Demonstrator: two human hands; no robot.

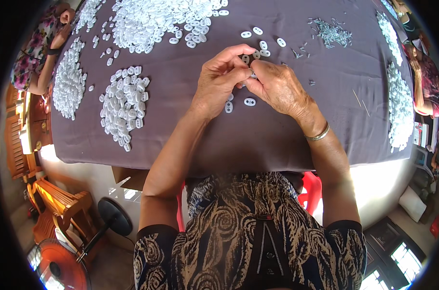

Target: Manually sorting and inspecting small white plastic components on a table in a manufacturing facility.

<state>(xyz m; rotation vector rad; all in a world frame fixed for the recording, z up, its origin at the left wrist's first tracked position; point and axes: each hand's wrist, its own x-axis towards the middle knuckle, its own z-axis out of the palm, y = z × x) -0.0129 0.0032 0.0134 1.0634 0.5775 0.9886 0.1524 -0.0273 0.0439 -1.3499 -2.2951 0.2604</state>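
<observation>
Watching from the room rn: two bare hands meet over a dull purple-brown tablecloth. Left hand has its thumb pinched in w/ the index arched out, right hand has thumb + bent fingers pressed in opposite, and btwn the tips they grip a small white plastic piece. Prob takes both bc it's tiny and needs steadying. Loose white plastic ovals w/ two dark holes lie just around the hands, prob for quick reach, while the big white heap sits farther off. Thin grey metal pins have their own pile off to the right, maybe so nothing mixes. Can't tell the held bit's full shape or if there's a pin in there too, fingers cover most of it. Some right-hand fingers are hidden as well, and the big heap gets cut off up top.
</observation>
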